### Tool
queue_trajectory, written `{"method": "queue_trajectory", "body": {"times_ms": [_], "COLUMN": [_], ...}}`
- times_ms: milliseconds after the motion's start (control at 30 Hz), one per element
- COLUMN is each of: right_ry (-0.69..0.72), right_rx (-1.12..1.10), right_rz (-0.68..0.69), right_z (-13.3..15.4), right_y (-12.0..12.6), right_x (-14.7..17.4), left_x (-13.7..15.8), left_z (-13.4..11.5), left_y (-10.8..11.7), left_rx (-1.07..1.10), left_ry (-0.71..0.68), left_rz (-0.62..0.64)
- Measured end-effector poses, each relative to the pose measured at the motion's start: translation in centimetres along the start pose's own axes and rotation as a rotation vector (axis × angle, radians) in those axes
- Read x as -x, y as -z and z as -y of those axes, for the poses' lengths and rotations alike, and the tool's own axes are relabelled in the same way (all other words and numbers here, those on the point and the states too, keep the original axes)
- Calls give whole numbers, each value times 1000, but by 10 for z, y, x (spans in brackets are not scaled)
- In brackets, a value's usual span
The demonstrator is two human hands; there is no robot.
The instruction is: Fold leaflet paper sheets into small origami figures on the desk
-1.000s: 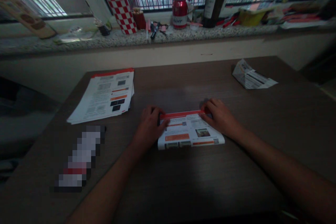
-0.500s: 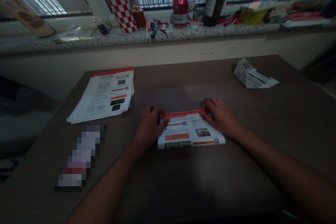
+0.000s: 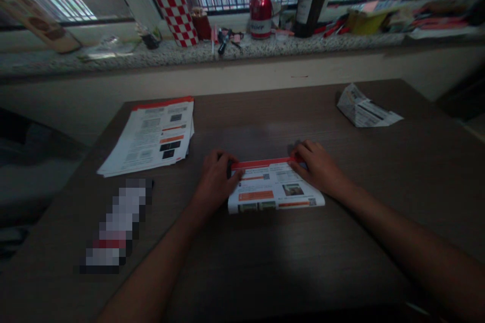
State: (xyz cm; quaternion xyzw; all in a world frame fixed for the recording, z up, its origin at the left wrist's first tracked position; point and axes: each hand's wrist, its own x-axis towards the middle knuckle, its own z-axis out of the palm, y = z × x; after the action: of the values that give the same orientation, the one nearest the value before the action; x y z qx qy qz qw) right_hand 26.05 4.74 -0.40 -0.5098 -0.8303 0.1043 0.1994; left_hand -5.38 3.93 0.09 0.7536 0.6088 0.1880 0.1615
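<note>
A printed sheet of paper lies in front of me on the dark table, folded over, with a red band along its far edge and the bend at its near edge. My left hand grips its far left corner, thumb on top and fingers curled behind the edge. At the far right corner my right hand pinches the paper in the same way, thumb on the printed face. The fingertips under and behind the far edge are partly hidden.
A stack of printed sheets lies at the left of the table. Nearer me is a blurred-out flat object. A folded paper shape sits at the back right. On the windowsill stand a red can and a dark container.
Both hands keep their places at the paper's far corners. The view has shifted very slightly; nothing else visibly differs.
</note>
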Motion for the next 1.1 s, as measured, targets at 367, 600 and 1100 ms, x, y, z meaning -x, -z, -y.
{"method": "queue_trajectory", "body": {"times_ms": [367,600,1100], "right_ry": [6,16,37], "right_rx": [11,4,-5], "right_rz": [-7,-13,-20], "right_z": [1,-1,-2], "right_y": [0,-2,-4], "right_x": [-1,-1,1], "left_x": [-2,-1,0], "left_z": [0,1,-1], "left_y": [-1,-2,-1], "left_rx": [4,0,-22], "left_ry": [15,10,17], "left_rz": [0,-8,-14]}}
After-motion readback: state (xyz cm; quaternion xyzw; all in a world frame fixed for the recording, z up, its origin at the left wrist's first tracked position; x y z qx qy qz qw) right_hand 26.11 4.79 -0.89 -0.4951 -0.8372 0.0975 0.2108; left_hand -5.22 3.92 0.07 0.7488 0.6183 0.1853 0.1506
